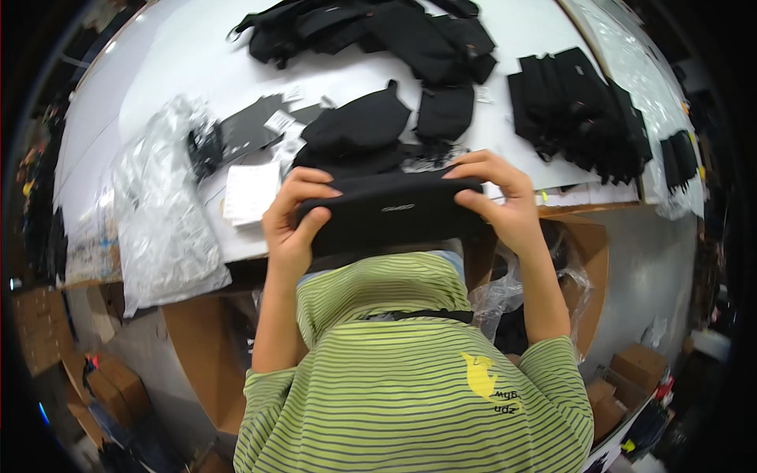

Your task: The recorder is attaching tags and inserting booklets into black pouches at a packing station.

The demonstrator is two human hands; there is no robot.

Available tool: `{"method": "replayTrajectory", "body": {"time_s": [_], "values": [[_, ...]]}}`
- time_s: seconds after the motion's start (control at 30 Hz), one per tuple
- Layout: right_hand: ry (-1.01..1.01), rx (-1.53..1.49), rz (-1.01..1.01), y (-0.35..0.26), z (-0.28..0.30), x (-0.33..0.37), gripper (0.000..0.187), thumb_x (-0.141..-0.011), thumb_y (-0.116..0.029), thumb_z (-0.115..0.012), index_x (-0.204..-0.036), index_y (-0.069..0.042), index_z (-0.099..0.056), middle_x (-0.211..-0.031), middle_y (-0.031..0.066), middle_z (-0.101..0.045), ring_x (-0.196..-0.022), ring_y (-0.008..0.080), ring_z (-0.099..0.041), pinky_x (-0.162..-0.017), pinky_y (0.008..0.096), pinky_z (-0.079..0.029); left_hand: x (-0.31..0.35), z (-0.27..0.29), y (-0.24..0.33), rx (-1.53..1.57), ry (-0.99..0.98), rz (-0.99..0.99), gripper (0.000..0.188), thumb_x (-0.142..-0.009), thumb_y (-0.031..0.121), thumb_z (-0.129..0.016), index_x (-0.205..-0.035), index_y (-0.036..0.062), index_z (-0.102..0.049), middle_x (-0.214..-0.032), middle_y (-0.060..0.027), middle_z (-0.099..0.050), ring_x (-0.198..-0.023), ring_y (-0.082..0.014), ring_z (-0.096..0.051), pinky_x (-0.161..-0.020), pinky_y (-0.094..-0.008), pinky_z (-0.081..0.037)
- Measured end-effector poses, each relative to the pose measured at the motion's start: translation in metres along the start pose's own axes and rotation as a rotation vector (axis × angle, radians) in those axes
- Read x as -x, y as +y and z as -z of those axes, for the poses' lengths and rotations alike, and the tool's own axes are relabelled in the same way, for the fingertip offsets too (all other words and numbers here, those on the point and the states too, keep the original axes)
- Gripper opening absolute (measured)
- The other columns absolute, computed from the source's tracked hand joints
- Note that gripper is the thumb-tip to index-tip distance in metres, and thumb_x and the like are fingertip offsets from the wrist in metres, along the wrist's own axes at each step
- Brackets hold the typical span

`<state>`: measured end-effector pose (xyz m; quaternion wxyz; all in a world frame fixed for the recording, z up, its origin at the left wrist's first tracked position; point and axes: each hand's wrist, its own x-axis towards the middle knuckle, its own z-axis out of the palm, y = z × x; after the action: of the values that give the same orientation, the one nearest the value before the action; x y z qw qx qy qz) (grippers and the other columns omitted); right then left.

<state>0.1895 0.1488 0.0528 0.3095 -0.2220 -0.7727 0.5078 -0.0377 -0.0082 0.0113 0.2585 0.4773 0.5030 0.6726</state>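
A folded black fabric piece (386, 210) with a small pale print on its front is stretched level between my two hands, just over the near table edge. My left hand (296, 206) grips its left end, thumb in front and fingers over the top. At the opposite end my right hand (495, 193) pinches the upper corner the same way. Right behind it lie more black fabric pieces (359, 122), one of them a narrower black piece (445, 113). Dark flat cards (251, 128) with white tags (281, 121) lie beyond my left hand.
Left on the white table (197, 47) lies a clear plastic bag (165, 213), beside a stack of white paper slips (252, 193). A black fabric heap (378, 31) sits at the back, and stacked black pieces (579, 114) at the right. Open cardboard boxes (201, 347) stand below the edge.
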Motion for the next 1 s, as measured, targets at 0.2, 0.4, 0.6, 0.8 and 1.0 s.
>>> {"method": "replayTrajectory", "body": {"time_s": [0.2, 0.4, 0.6, 0.8, 1.0], "values": [[0.109, -0.084, -0.318, 0.016, 0.050, -0.002, 0.024, -0.078, -0.012, -0.074, -0.102, -0.008, -0.071, -0.084, -0.0047, -0.063, -0.061, 0.0008, -0.046, -0.056, 0.0146, -0.035, -0.016, 0.023, 0.003, -0.157, -0.029, 0.096, 0.031, -0.093, 0.026, -0.056, -0.108, -0.0005, -0.059, -0.123, -0.0139, -0.050, -0.094, -0.0172, -0.055, -0.082, -0.0298, -0.045], [0.987, 0.205, -0.035, 0.031, 0.192, -0.026, 0.040, -0.079, -0.023, -0.077, -0.109, 0.000, -0.066, -0.074, -0.0028, -0.061, -0.064, 0.0032, -0.050, -0.056, 0.0179, -0.042, -0.001, 0.120, -0.032, -1.056, 0.250, 0.294, 0.054, -0.091, 0.038, -0.059, -0.127, -0.0010, -0.048, -0.131, -0.0195, -0.044, -0.115, -0.0291, -0.047, -0.098, -0.0389, -0.038], [1.107, 0.412, -0.188, 0.079, 0.303, -0.028, 0.054, -0.076, -0.034, -0.077, -0.117, -0.002, -0.063, -0.095, 0.0129, -0.067, -0.072, 0.0155, -0.062, -0.065, 0.0268, -0.051, 0.024, 0.142, -0.077, -1.198, 0.119, 0.485, 0.088, -0.081, 0.050, -0.066, -0.135, -0.0118, -0.034, -0.131, -0.0301, -0.042, -0.124, -0.0407, -0.038, -0.105, -0.0442, -0.029], [1.094, 1.374, -0.077, 0.090, 0.258, -0.026, 0.041, -0.078, -0.038, -0.072, -0.109, -0.011, -0.066, -0.105, 0.0126, -0.057, -0.086, 0.0289, -0.062, -0.080, 0.0377, -0.049, 0.036, 0.123, -0.073, -1.255, 0.321, 0.252, 0.075, -0.081, 0.042, -0.069, -0.129, -0.0089, -0.042, -0.127, -0.0258, -0.046, -0.117, -0.0397, -0.043, -0.101, -0.0439, -0.033], [0.177, 0.690, -0.178, 0.083, 0.094, -0.022, 0.018, -0.078, -0.021, -0.071, -0.092, -0.010, -0.068, -0.080, 0.0046, -0.059, -0.068, 0.0204, -0.056, -0.063, 0.0297, -0.047, 0.020, 0.114, -0.036, -1.493, 0.279, 0.314, 0.047, -0.080, 0.024, -0.070, -0.115, -0.0037, -0.054, -0.116, -0.0165, -0.055, -0.104, -0.0334, -0.050, -0.093, -0.0401, -0.038]]}}
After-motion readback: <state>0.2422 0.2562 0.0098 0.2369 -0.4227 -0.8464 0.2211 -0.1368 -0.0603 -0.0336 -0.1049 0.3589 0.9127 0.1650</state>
